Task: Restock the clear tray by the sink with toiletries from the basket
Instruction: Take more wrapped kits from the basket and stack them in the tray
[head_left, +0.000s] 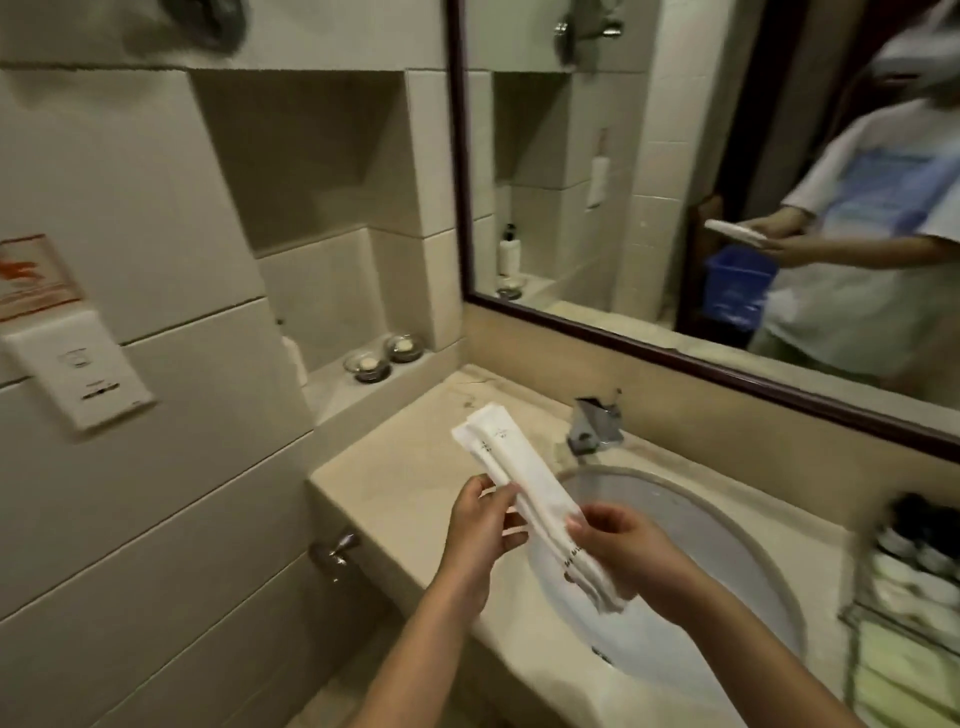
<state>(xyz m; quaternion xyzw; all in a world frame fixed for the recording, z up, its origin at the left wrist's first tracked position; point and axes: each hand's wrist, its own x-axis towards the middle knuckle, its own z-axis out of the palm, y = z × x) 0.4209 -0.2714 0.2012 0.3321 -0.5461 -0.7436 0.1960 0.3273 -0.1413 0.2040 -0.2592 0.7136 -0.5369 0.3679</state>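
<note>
I hold a few long white toiletry packets (519, 467) together over the left rim of the sink (691, 561). My left hand (480, 525) pinches them near the middle from the left. My right hand (618, 545) grips their lower end from the right. The clear tray (914, 613) stands on the counter at the far right, blurred, with small dark-capped bottles and pale packets in it. The blue basket (737, 286) shows only as a reflection in the mirror.
A chrome tap (595, 423) stands behind the basin. Two small glass soap dishes (384, 353) sit on the ledge in the tiled niche. A dark-framed mirror (675, 208) covers the wall above the counter. A wall socket plate (78, 369) is at left.
</note>
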